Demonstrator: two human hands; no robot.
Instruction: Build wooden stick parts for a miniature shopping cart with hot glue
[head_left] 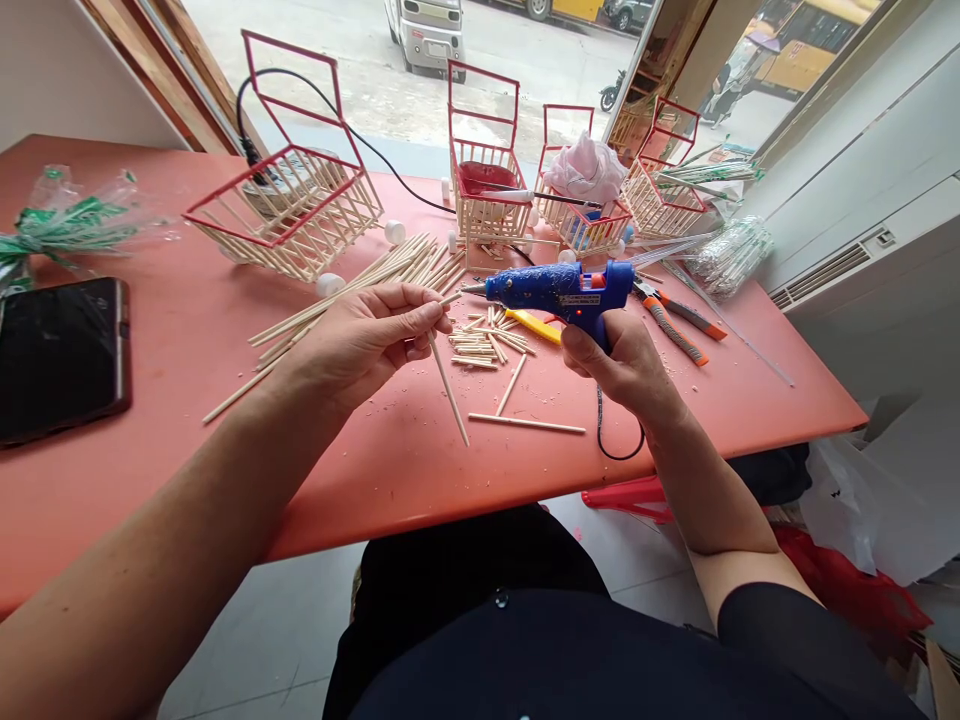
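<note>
Between its thumb and fingers, my left hand (401,325) pinches thin wooden sticks. One wooden stick (450,390) slants down toward the table, and a stick end (450,298) pokes out beside the fingertips toward the right. Whether the two are joined is hidden by the fingers. My right hand (626,360) grips a blue hot glue gun (555,287) by its handle. The gun's nozzle points left, close to that stick end; I cannot tell if they touch. Beneath lie a pile of short cut sticks (487,340) and two loose sticks, one of them lying crosswise (526,424).
Several small stick-built carts with red rims, such as the left one (300,215), stand along the back. Long sticks (405,265) lie behind my left hand. Orange-handled pliers (671,325) lie right, a phone (64,360) left. The gun's black cord (619,457) loops near the table's front edge.
</note>
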